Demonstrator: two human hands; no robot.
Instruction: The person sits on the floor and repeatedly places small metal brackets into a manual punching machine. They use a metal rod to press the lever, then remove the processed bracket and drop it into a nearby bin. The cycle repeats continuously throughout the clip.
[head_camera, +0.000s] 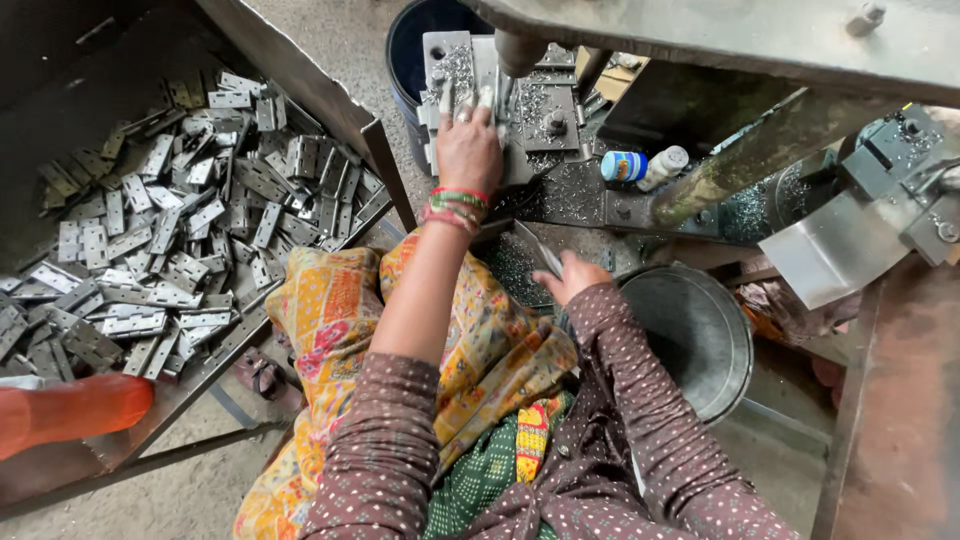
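Note:
My left hand (467, 150) reaches up onto the bed of a metal press machine (540, 110), fingers with taped tips pressed on a small metal piece under the round punch (520, 50). Bangles circle that wrist. My right hand (568, 277) sits low by my lap, closed on a flat metal hinge plate (537, 248). Metal shavings cover the machine bed.
A sloped metal tray (60, 60) at left holds several grey hinge plates (180, 220). A steel bucket (700, 330) stands under the machine at right. Two small bottles (645, 166) lie on the machine. A dark blue barrel (410, 50) stands behind. An orange object (70, 410) lies at lower left.

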